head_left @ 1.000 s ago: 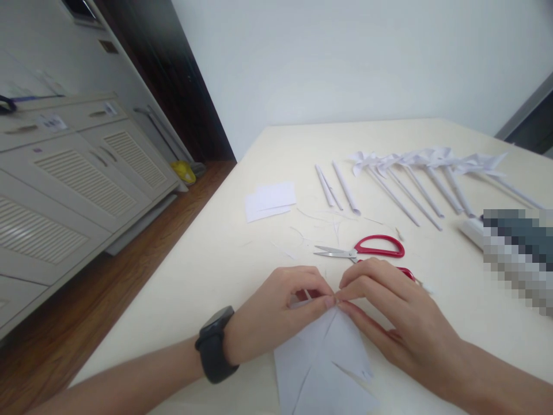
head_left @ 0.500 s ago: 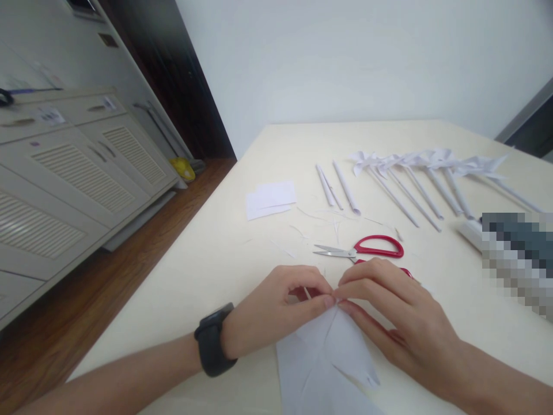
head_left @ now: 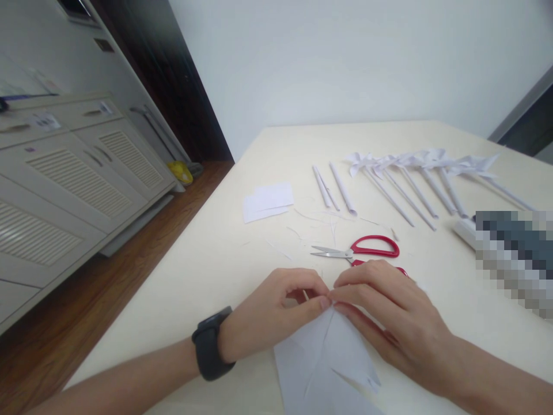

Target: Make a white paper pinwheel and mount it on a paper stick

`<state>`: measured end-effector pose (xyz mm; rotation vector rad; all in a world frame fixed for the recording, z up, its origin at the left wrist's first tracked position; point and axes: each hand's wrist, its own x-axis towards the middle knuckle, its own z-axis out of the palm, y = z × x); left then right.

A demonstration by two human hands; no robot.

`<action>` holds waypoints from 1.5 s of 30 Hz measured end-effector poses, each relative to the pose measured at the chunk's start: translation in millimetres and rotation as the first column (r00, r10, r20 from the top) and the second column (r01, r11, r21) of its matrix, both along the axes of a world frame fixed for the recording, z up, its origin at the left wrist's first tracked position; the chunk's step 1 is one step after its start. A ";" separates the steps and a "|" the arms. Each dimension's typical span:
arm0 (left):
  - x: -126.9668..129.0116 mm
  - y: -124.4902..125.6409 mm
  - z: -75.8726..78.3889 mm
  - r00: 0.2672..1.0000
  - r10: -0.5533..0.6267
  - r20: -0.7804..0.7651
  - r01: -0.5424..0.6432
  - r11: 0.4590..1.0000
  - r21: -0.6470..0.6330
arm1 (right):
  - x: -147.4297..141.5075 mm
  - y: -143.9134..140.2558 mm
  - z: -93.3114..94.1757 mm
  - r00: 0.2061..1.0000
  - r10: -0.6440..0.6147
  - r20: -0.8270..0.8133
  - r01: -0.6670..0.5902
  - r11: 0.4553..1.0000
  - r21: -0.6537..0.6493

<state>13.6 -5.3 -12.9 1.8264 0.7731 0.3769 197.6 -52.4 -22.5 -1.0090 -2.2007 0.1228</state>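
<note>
red scissors (head_left: 358, 252); paper pinwheels (head_left: 419, 164); rolled sticks (head_left: 334, 187)

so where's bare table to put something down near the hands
Bare table lies left of the left hand, below the small paper pieces. The far end beyond the pinwheels is bare too. Crowded: the scissors just beyond the right hand, with paper rolls behind.

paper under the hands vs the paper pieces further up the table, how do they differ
The cut sheet lies near the table's front edge, pinched at its top corner by the left hand and right hand; the small pieces lie untouched farther back. The sheet is larger and slit; the pieces look whole. Both are white.
</note>
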 end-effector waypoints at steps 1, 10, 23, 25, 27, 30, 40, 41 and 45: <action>0.0 -0.2 -0.4 1.000 0.001 0.005 -0.001 1.000 -0.006 | 0.3 -0.2 0.0 1.000 0.007 0.000 -0.007 1.000 0.000; -0.2 -0.2 0.0 1.000 0.005 0.029 -0.003 0.998 -0.069 | 3.4 -2.0 -3.1 0.998 0.041 -0.050 -0.046 0.994 -0.102; -1.7 1.3 -0.5 0.999 -0.017 0.050 0.021 0.997 -0.079 | 1.9 -1.2 -1.8 0.999 0.034 -0.024 -0.037 0.994 -0.100; -1.8 1.5 0.8 0.998 -0.029 0.047 0.033 0.996 -0.083 | 1.7 -1.3 -1.7 0.999 0.028 -0.027 -0.031 0.995 -0.098; -1.8 1.7 3.1 0.999 -0.042 0.026 0.044 0.995 -0.086 | 1.7 -1.3 -1.2 0.999 0.029 -0.039 -0.033 0.993 -0.110; -1.2 2.2 6.7 0.999 -0.049 -0.022 0.048 0.996 -0.075 | 2.0 -0.7 0.5 0.996 0.036 -0.079 -0.051 0.980 -0.194; -0.7 3.1 6.7 0.997 -0.072 -0.032 0.071 0.996 -0.047 | 1.2 0.7 4.2 0.974 0.051 -0.221 -0.125 0.934 -0.336; -0.9 3.0 5.9 0.997 -0.069 -0.024 0.068 0.997 -0.043 | 1.3 0.6 4.1 0.975 0.050 -0.215 -0.120 0.936 -0.329; -1.2 2.4 3.6 0.999 -0.042 0.015 0.043 0.997 -0.061 | 2.4 -0.4 3.1 0.985 0.061 -0.160 -0.102 0.959 -0.264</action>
